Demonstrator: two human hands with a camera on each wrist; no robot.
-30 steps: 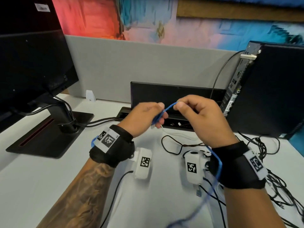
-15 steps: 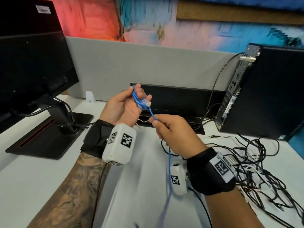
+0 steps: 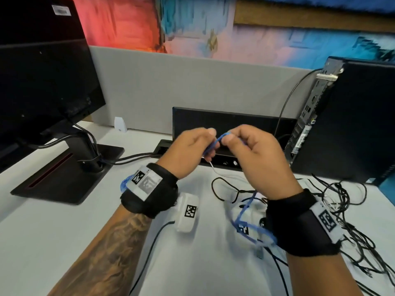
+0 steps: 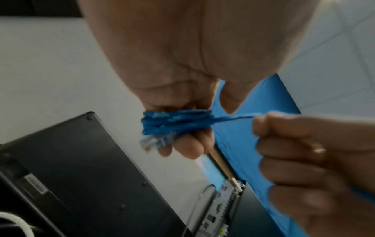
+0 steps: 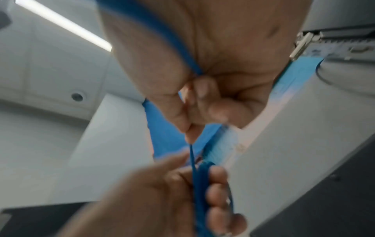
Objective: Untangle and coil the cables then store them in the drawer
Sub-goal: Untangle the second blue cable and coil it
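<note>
Raised above the counter [image 3: 64, 242], the left hand [image 3: 188, 152] clamps a small coil of blue cable [image 4: 172, 123] round its fingers while the right hand [image 3: 254, 154] pinches the free strand taut, likely to lay on another turn neatly.

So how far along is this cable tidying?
Early. Several turns of the thin blue network cable sit wound on the left hand; the right hand pinches the strand, feeding more. Its tail hangs loose, the tangled black cables lie untouched on the white desk, nothing stored.
</note>
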